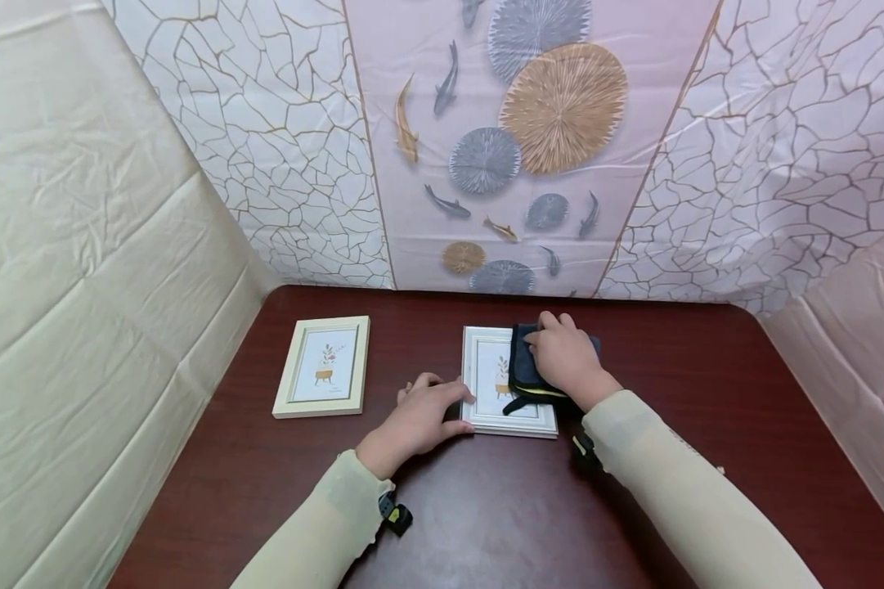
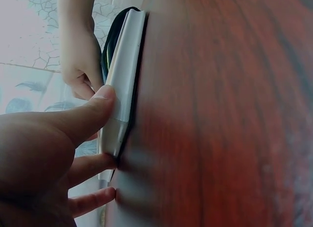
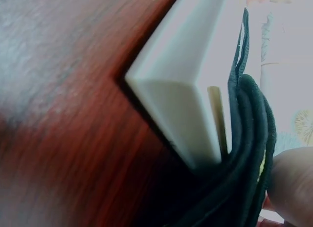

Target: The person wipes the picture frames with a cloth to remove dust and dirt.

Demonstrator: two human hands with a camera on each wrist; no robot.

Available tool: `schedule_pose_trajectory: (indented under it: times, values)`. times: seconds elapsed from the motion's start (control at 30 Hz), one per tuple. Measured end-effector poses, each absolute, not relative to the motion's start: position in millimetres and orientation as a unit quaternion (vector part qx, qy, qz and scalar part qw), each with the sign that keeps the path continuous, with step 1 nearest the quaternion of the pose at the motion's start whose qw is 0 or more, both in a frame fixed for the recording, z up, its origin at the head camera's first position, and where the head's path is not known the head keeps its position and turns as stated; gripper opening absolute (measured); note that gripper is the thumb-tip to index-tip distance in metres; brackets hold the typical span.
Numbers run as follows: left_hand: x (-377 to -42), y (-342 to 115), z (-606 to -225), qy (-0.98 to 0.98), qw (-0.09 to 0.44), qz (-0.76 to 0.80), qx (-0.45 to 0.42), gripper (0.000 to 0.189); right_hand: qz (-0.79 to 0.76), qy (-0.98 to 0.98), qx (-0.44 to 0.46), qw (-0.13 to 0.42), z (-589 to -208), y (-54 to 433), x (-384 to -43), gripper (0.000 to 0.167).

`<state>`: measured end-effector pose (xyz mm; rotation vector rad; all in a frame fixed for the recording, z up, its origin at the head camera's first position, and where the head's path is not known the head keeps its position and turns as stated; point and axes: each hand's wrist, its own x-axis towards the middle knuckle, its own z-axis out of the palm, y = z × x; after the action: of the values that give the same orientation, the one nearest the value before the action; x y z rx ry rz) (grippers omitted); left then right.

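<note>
White frame (image 1: pixel 491 380) lies flat on tabletop (image 1: pixel 500 507), between 2 hands, long axis pointing away from person. Left hand (image 1: pixel 423 413), fingers spread, touches its left edge. Right hand (image 1: pixel 565 360), fingers bent, grips cloth (image 1: pixel 522 366) over its right side.

A curtain (image 1: pixel 427 221) hangs behind the table (image 1: pixel 500 515), on which one picture frame (image 1: pixel 327 368) lies to the left, well apart from a second frame (image 1: pixel 490 378) near the middle. A cloth (image 1: pixel 522 364) lies over the second frame's right part, beneath the right hand (image 1: pixel 567 357); the left hand (image 1: pixel 423 415) touches that frame's near left corner.
</note>
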<state>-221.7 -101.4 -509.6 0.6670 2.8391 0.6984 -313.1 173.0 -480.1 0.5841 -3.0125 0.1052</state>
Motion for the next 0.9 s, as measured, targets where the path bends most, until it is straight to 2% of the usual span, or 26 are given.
schedule_pose_trajectory:
  times: [0.23, 0.6, 0.9]
  values:
    - [-221, -101, -511, 0.946, 0.070, 0.228, 0.219, 0.034, 0.043, -0.978, 0.204, 0.027, -480, 158, -312, 0.030]
    - [-220, -98, -506, 0.943, 0.068, 0.235, 0.227, 0.035, 0.063, -0.978, 0.197, -0.018, -473, 130, -315, 0.035]
    - [-221, -104, -510, 0.944, 0.062, 0.233, 0.227, 0.035, 0.063, -0.977, 0.204, -0.020, -475, 116, -320, 0.035]
